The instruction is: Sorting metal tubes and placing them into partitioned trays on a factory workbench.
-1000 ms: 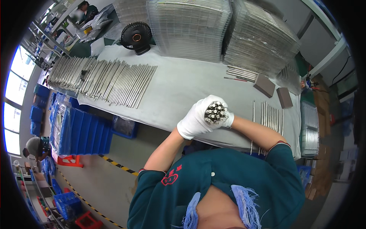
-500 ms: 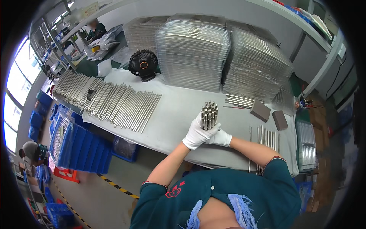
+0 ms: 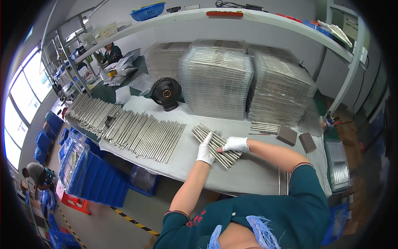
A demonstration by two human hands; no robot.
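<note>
A bundle of slim, shiny metal rods (image 3: 224, 157) lies slanted between my hands, low over the white-covered table. My left hand (image 3: 205, 151), in a white glove, grips its left side with the thumb along the top. From the right, my right hand (image 3: 235, 145) closes on the same bundle; a bare fingertip shows at its white glove. To the left, a long row of similar metal rods (image 3: 145, 135) is spread side by side on the cloth, with a small dark object (image 3: 110, 120) on top.
Tall stacks of clear plastic trays (image 3: 217, 83) stand at the back, beside a black fan (image 3: 166, 93). Two brown blocks (image 3: 286, 135) and a few more rods (image 3: 265, 127) lie right. Blue bins (image 3: 97, 174) are left of the table. A shelf (image 3: 186, 15) crosses above.
The bundle has gone from upright, ends toward me, to lying slanted. My hands have moved apart to hold it from both sides. The view has tilted up, showing more shelf.
</note>
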